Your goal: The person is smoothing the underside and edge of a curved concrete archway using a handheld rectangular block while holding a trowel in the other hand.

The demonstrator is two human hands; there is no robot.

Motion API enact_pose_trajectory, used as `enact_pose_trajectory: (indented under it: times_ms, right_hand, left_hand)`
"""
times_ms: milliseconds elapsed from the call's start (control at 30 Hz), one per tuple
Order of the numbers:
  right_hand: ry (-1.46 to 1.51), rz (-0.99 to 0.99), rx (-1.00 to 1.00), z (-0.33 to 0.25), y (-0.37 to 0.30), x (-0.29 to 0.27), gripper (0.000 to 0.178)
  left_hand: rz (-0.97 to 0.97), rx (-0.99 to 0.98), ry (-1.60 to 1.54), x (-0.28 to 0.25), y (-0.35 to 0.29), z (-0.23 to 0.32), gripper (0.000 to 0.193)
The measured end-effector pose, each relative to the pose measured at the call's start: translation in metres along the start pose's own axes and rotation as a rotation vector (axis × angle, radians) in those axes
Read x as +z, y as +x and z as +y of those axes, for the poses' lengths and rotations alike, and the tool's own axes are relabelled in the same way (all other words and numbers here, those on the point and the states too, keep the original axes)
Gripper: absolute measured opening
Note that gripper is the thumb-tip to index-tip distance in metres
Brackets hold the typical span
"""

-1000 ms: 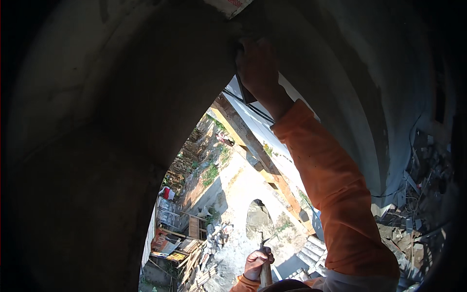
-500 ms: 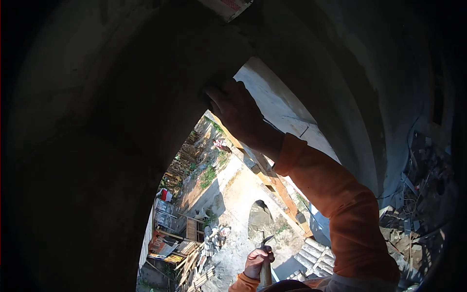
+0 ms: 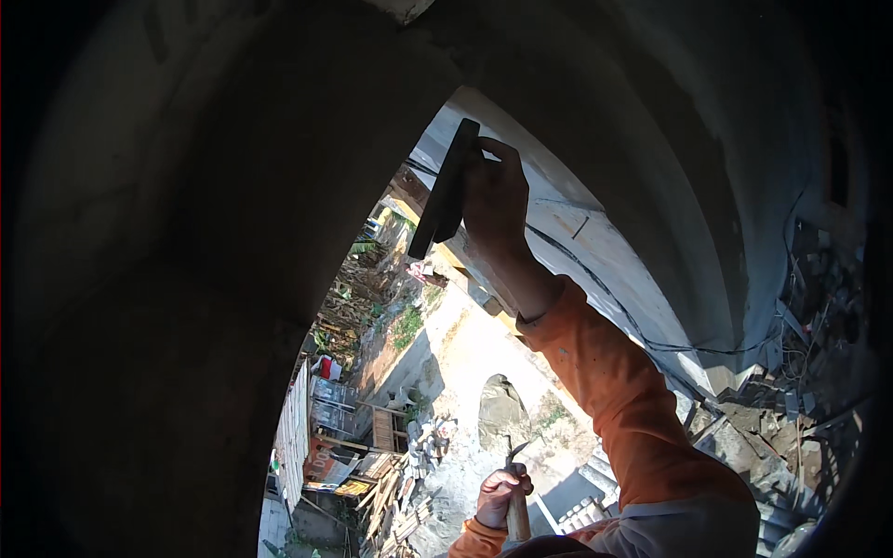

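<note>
My right hand [image 3: 496, 195], at the end of a raised orange sleeve, grips a dark flat plastering float [image 3: 446, 191]. The float is seen nearly edge-on and tilted, and shadow hides most of its handle. A gap shows between it and the shaded grey plastered wall [image 3: 251, 177] at left. Low in the view, my left hand [image 3: 498, 498] is closed around a wooden-handled tool [image 3: 517, 517]. A thin, dark, curved metal end sticks up from that handle; its exact kind is unclear.
A curved grey wall [image 3: 688, 177] rises at right, with a black cable [image 3: 595, 279] beside it. Far below lie stacked wood [image 3: 377, 502], a sheet-roofed shelter [image 3: 330, 409] and sunlit ground [image 3: 456, 363]. Rubble [image 3: 781, 446] fills the lower right.
My right hand has come away from the dark wall, moving right, and the float now shows against the bright background. My left hand keeps its tool, shifted slightly right in view.
</note>
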State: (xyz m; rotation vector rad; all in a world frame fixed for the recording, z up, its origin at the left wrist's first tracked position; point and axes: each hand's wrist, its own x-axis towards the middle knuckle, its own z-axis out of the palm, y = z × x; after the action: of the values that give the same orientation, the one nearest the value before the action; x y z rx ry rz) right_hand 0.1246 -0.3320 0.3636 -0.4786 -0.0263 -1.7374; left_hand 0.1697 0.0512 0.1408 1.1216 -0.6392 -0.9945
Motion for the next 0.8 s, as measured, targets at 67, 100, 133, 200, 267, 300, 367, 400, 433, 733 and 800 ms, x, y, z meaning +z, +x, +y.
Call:
enact_pose_trajectory:
  times_ms: [67,100,133,200,267,300,367,400,433,733,800]
  right_hand:
    - [-0.023,0.126,0.008,0.018,0.025,0.001,0.025]
    - [-0.010,0.144,-0.041,0.026,0.037,0.004,0.025]
    - [-0.004,0.159,-0.078,0.034,0.047,0.006,0.025]
    - [0.069,0.186,-0.067,0.046,0.065,0.006,0.026]
    - [0.030,0.221,-0.098,0.052,0.070,0.008,0.026]
    - [0.132,0.222,-0.084,0.055,0.069,0.009,0.026]
    - [0.139,0.159,0.041,0.068,0.052,0.009,0.026]
    - [0.138,0.133,0.093,0.073,0.048,0.007,0.026]
    - [0.201,0.072,0.134,0.107,0.044,0.006,0.026]
    - [0.417,0.092,-0.049,0.055,0.055,-0.010,0.026]
    - [0.256,0.143,-0.016,0.060,0.039,0.005,0.026]
  left_hand:
    - [0.047,-0.041,-0.030,-0.008,-0.001,-0.005,0.009]
    - [0.076,-0.061,0.007,-0.017,0.002,-0.007,0.008]
    - [0.116,-0.084,0.038,-0.020,0.002,-0.008,0.008]
    - [0.154,-0.077,0.010,-0.022,0.005,-0.014,0.007]
    - [0.203,-0.057,-0.019,-0.022,0.005,-0.020,0.006]
    - [0.226,-0.047,-0.028,-0.022,0.004,-0.022,0.006]
    - [0.240,-0.038,-0.044,-0.029,0.005,-0.026,0.006]
    - [0.243,-0.047,-0.026,-0.031,0.008,-0.027,0.006]
    - [0.233,-0.070,-0.002,-0.029,0.013,-0.026,0.005]
    - [0.209,-0.086,-0.028,-0.044,0.006,-0.029,0.010]
    - [0.187,-0.086,-0.064,-0.048,0.007,-0.029,0.009]
